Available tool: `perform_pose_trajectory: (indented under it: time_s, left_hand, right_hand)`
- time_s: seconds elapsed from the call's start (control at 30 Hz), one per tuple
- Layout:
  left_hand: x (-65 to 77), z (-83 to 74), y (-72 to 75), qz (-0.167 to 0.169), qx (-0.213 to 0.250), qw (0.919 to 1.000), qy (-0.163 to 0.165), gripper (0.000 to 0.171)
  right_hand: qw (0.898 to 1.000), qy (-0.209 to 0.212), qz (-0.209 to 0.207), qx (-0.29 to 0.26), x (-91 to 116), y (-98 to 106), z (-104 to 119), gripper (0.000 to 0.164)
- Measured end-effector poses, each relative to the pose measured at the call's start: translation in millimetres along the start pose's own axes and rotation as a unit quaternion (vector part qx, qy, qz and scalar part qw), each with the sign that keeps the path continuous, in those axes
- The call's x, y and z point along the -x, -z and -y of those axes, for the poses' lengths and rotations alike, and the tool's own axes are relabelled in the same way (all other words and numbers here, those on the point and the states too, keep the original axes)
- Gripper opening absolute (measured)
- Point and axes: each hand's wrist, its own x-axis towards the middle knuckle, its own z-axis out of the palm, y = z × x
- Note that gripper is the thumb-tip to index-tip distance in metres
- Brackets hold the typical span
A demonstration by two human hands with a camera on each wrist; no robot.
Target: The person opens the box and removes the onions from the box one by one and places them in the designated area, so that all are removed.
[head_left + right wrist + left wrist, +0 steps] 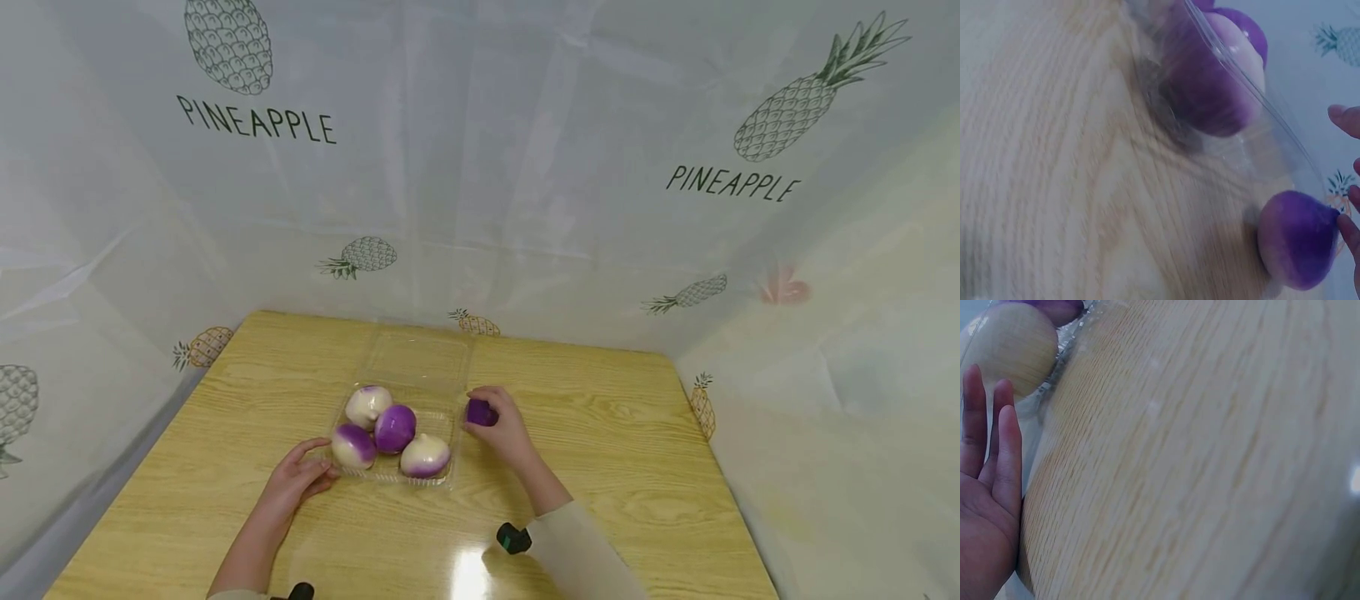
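Observation:
Several purple-and-white turnips (395, 429) lie in a clear plastic clamshell box (390, 479), whose lid (420, 358) is folded back. My left hand (300, 475) rests beside the box's left side, fingers extended and fingertips right at the rim. In the left wrist view its straight fingers (1007, 456) overlap a pale turnip (1013, 347). To the right of the box, the thumb and fingers of my right hand (502, 425) curve round another purple turnip (480, 412). One fingertip meets its dark nub in the right wrist view.
A wood-grain table (622, 467) lies under everything. Behind it and along both sides hangs a pale curtain (510, 167) printed with pineapples. Black wrist devices (513, 538) sit at both cuffs.

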Motion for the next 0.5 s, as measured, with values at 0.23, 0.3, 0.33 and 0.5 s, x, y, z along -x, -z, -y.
perform_pose_trajectory:
  time_s: [0.23, 0.3, 0.33, 0.5]
  left_hand:
    - [-0.3, -0.7, -0.3, 0.001, -0.009, 1.0000, 0.004, 0.032]
    - [-0.1, -0.7, -0.3, -0.001, -0.011, 0.9999, 0.006, 0.033]
    - [0.0, -0.8, -0.3, -0.001, -0.011, 0.9999, 0.006, 0.033]
    - [-0.4, -0.7, -0.1, -0.001, -0.012, 0.9999, 0.006, 0.032]
  right_hand:
    - [0.999, 0.007, 0.031, -0.033, 7, -17, 10, 0.050]
    - [0.998, 0.011, 0.040, -0.041, 8, -22, 12, 0.049]
    - [0.998, 0.014, 0.041, -0.042, 9, -24, 13, 0.049]
    - [0.999, 0.005, 0.045, -0.026, 11, -34, 15, 0.047]
